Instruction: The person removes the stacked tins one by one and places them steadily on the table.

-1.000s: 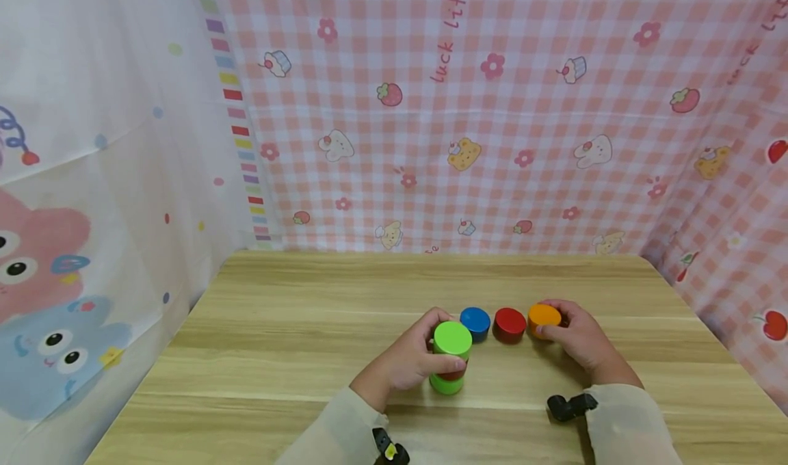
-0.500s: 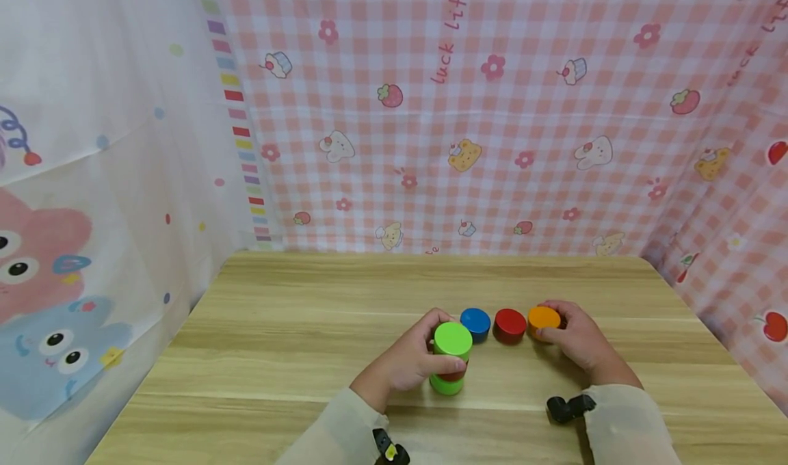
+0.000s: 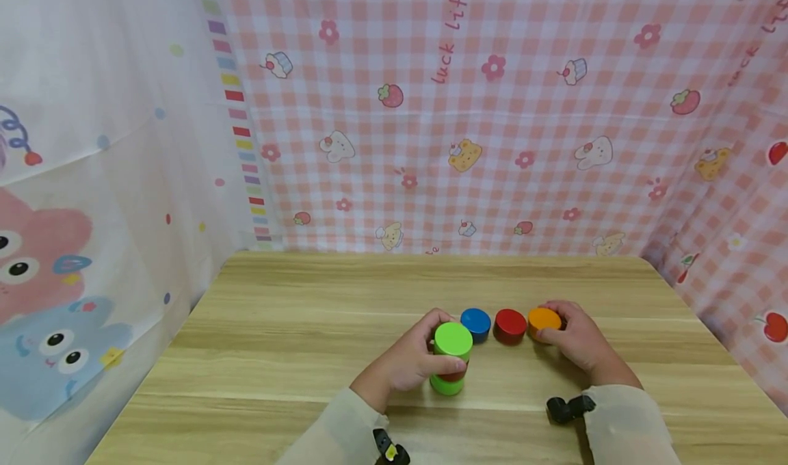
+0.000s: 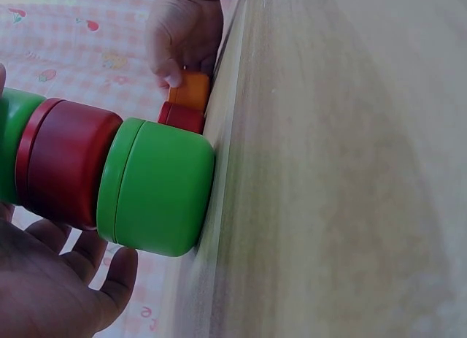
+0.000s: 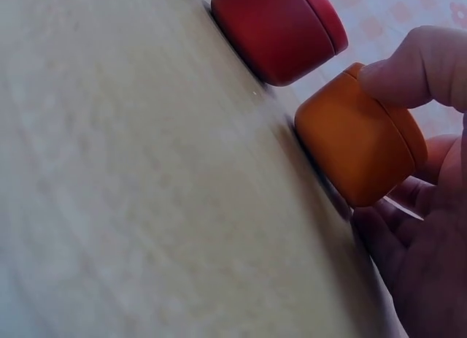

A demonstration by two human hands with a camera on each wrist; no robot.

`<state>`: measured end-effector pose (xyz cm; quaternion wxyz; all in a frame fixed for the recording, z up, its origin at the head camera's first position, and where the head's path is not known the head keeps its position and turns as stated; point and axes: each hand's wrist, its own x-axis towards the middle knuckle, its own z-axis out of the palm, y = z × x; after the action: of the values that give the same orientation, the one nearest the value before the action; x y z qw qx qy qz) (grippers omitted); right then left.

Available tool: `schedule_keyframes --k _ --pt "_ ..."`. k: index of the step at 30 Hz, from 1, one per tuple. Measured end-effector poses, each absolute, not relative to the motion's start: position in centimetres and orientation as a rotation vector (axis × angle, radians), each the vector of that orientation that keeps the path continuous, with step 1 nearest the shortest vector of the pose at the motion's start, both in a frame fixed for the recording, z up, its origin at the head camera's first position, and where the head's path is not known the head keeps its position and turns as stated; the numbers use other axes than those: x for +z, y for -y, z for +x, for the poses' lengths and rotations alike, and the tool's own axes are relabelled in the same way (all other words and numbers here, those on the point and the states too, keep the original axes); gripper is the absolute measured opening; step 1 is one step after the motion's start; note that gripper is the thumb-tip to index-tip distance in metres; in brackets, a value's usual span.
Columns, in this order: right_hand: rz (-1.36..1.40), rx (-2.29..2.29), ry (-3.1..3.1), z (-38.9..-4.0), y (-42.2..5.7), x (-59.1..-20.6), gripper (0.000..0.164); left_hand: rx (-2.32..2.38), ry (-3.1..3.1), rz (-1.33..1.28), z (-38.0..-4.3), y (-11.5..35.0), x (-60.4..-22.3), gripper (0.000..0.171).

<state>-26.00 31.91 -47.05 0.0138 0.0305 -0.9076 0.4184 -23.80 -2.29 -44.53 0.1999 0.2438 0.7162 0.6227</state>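
My left hand [image 3: 403, 359] curls round an upright stack of three small round lidded containers. A green container [image 3: 453, 340] tops the stack, a dark red container [image 4: 69, 163] sits in the middle, and another green container [image 4: 157, 188] stands at the bottom on the table. Thumb in front, my right hand [image 3: 581, 338] grips an orange container [image 3: 544, 320] of the same kind, which sits at the table surface. In the right wrist view the thumb [image 5: 398, 75] presses on its lid edge, with the other fingers behind it.
Left of the orange container, a red container [image 3: 509, 326] and a blue container [image 3: 475, 323] stand in a row on the wooden table [image 3: 295, 355]. The blue one is close behind the stack. A pink checked cloth [image 3: 369, 123] hangs beyond the table's far edge.
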Motion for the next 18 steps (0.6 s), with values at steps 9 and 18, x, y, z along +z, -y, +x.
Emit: schedule_keyframes --k 9,18 --pt "0.087 1.236 2.848 -25.89 -31.82 -47.03 0.058 1.747 -1.998 0.685 -23.77 2.32 -44.63 0.042" --pt "0.072 1.358 2.816 -25.97 -32.05 -46.89 0.063 1.748 -1.991 0.695 -23.82 2.30 -44.67 0.042"
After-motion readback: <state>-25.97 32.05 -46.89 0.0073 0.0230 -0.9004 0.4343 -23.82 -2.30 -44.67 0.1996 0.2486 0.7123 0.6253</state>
